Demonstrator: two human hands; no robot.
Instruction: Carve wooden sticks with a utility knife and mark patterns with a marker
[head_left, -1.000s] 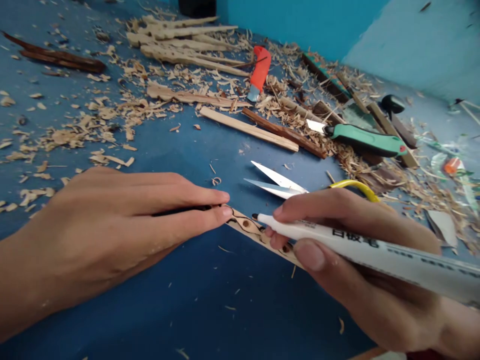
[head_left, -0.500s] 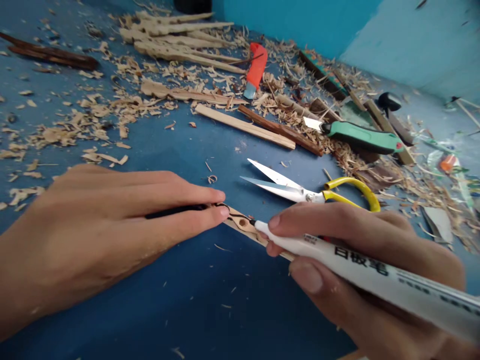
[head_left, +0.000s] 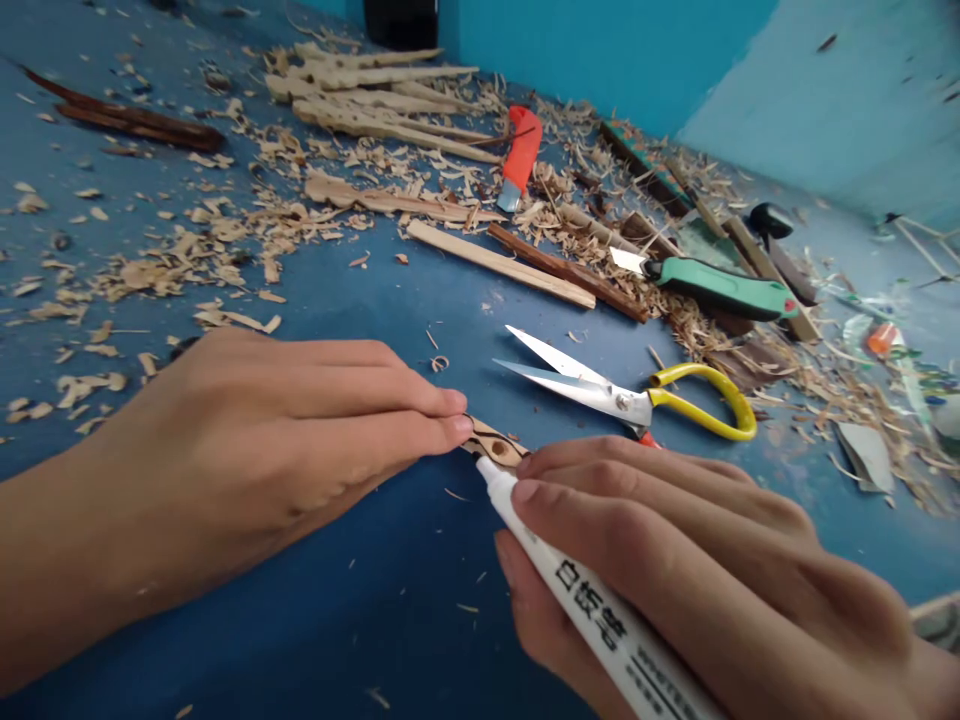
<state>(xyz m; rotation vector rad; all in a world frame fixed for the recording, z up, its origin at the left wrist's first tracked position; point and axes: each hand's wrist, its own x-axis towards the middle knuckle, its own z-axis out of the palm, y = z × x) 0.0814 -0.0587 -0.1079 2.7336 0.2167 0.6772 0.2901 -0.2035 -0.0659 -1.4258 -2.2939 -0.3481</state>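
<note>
Between my hands lies a narrow strip of pale wood (head_left: 513,452) with black curved lines and a small round hole. My left hand (head_left: 322,410) presses its fingertips together on the strip's left end; the thumb is hidden. In my right hand (head_left: 675,560) is a white whiteboard marker (head_left: 592,610), its black tip against the strip's near edge, left of the hole. My right fingers cover the strip's right part. Just beyond, scissors (head_left: 622,400) with yellow handles lie with blades apart.
Behind the scissors lie a pale wood stick (head_left: 502,265), a dark brown stick (head_left: 566,270) and a green-handled knife (head_left: 727,285) with its blade out. An orange-handled tool (head_left: 521,150) rests among wood shavings (head_left: 150,275). Several carved sticks (head_left: 375,95) lie near the blue wall (head_left: 600,50).
The marker has turned steeper, and its tip has shifted from beside the hole to the strip's near edge, farther left. My right hand has rolled over it. The view has shifted slightly.
</note>
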